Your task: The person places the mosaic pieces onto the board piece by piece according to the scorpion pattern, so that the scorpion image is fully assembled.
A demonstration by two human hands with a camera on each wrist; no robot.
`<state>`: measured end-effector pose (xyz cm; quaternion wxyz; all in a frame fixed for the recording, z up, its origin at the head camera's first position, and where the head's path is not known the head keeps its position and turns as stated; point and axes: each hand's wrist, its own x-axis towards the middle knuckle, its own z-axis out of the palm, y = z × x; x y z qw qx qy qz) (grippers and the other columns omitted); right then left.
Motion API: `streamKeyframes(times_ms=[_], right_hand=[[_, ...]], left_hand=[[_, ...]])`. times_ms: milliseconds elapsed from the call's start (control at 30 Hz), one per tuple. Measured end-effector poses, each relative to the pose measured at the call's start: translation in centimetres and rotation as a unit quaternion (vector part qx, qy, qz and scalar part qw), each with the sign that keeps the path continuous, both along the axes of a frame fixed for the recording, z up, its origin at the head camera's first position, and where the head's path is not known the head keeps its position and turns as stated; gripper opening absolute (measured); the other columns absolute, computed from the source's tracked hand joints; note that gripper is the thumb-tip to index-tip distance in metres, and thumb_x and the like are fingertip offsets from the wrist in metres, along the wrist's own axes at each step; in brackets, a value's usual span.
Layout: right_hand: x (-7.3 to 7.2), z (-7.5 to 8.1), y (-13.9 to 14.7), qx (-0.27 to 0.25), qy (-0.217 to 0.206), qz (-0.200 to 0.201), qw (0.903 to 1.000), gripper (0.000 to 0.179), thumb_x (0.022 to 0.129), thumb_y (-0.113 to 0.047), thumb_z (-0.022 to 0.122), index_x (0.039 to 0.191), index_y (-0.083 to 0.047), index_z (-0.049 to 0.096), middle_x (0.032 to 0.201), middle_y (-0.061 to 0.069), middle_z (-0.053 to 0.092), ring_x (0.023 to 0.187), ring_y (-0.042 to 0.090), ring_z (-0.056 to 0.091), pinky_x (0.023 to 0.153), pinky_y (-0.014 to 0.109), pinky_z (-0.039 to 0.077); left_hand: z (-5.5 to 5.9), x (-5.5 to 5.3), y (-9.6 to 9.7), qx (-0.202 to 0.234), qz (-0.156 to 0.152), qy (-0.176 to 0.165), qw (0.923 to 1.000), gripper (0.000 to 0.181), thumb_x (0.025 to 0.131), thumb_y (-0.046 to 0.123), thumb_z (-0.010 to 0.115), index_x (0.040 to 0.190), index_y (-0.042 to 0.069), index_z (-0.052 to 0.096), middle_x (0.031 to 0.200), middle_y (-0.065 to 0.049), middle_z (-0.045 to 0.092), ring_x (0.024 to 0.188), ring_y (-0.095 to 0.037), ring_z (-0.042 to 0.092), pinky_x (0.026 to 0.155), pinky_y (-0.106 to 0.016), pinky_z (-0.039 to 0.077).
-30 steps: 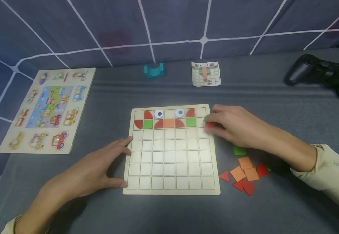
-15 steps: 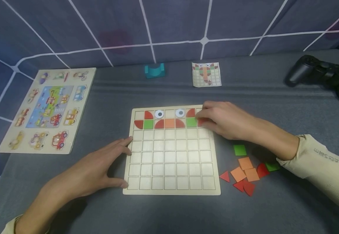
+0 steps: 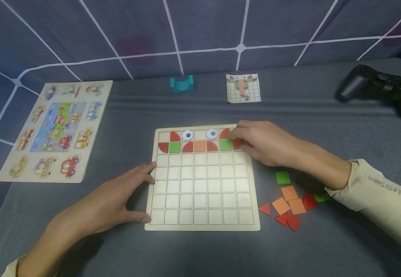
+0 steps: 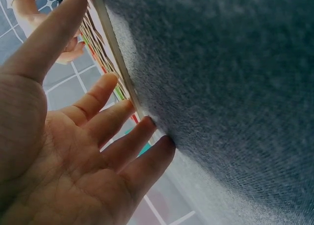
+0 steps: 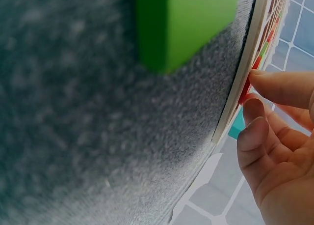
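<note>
A square wooden board point(image 3: 200, 186) divided into a grid lies in the middle. Its top two rows hold red quarter-circle tiles, two green squares point(image 3: 174, 147), an orange square point(image 3: 200, 146) and two round eye pieces point(image 3: 212, 134). My right hand point(image 3: 269, 142) is over the board's upper right corner, thumb and fingertips pinching a red quarter-circle tile point(image 5: 245, 91) at the second row's last cell. Along the left edge, my left hand point(image 3: 112, 200) is spread, fingertips and thumb touching the board; the left wrist view shows the fingers point(image 4: 142, 146) nearly straight against that edge.
Right of the board lie loose orange squares point(image 3: 281, 206), red pieces point(image 3: 293, 222) and green squares point(image 3: 283, 177). A printed pattern card point(image 3: 243, 88), a teal holder point(image 3: 182, 84) and a black game controller point(image 3: 381, 88) are behind. A picture puzzle point(image 3: 56, 130) lies at left.
My right hand has moved left from the board's right edge, bringing the red quarter-circle tile onto the second row's last cell. The left hand has stayed in place.
</note>
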<state>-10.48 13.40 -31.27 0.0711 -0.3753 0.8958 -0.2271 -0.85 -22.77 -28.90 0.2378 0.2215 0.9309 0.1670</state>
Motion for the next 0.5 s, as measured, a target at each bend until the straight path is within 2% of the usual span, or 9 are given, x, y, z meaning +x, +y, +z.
streamKeyframes(times_ms=[500], right_hand=[[0.0, 0.28, 0.08, 0.01, -0.002, -0.012, 0.9999, 0.029, 0.085, 0.004, 0.067, 0.112, -0.006, 0.072, 0.092, 0.001, 0.061, 0.074, 0.014, 0.053, 0.067, 0.032, 0.048]], left_hand=[[-0.03, 0.0, 0.06, -0.003, 0.006, -0.003, 1.0, 0.072, 0.066, 0.047, 0.089, 0.124, 0.021, 0.057, 0.159, -0.002, 0.031, 0.143, -0.033, 0.031, 0.105, -0.06, 0.036]])
